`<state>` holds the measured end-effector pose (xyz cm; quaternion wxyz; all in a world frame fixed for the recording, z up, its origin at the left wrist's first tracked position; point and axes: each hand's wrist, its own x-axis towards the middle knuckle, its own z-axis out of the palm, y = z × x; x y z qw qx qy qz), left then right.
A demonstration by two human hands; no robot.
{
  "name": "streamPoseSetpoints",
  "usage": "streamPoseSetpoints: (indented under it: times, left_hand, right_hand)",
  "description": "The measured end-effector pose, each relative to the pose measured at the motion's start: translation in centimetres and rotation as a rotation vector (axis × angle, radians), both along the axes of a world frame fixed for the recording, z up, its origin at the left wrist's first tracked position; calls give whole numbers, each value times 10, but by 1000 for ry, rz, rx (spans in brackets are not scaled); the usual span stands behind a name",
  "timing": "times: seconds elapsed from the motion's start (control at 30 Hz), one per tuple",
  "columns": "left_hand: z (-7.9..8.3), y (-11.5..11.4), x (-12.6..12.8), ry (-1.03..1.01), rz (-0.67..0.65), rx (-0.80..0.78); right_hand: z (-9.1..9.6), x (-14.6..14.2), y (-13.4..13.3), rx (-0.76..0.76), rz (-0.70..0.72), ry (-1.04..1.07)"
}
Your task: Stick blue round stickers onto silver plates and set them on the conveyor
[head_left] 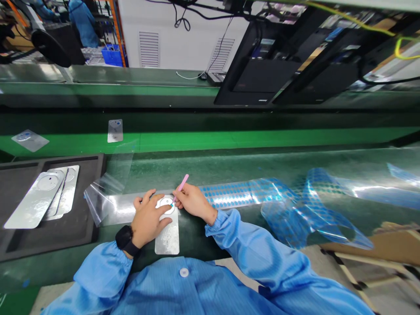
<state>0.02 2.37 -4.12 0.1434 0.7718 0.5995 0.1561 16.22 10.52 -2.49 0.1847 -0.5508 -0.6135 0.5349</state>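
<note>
My left hand (149,220) lies flat on a rectangular silver plate (167,243), its fingertips at a round white ring (166,204) on the plate. My right hand (193,202) pinches a slim pink tool (181,188), with the tool's tip at the ring's edge. The hands nearly meet there and hide part of the ring. Behind them runs a strip of clear film with rows of small blue dots (236,194). A loose sheet of clear plastic (105,192) lies to the left of my left hand.
A black foam tray (19,218) at the left holds several similar silver plates. Two more plates (115,131) lie on the green bench behind. Crumpled blue-dotted film (311,214) spreads to the right. Dark monitors (262,74) stand at the back; a person in blue (83,22) stands far off.
</note>
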Motion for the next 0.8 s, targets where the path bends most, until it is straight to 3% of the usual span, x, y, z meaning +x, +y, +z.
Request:
streamPoseSetpoints:
  times: [0.27, 0.53, 0.8]
  left_hand:
    - [7, 1, 2, 47, 10, -66]
    - [10, 1, 2, 93, 4, -97]
    - [10, -2, 5, 120, 7, -47]
  right_hand:
    - [0, 1, -2, 45, 13, -13]
    - [16, 12, 3, 32, -148, 59]
    - [10, 17, -1, 263, 28, -81]
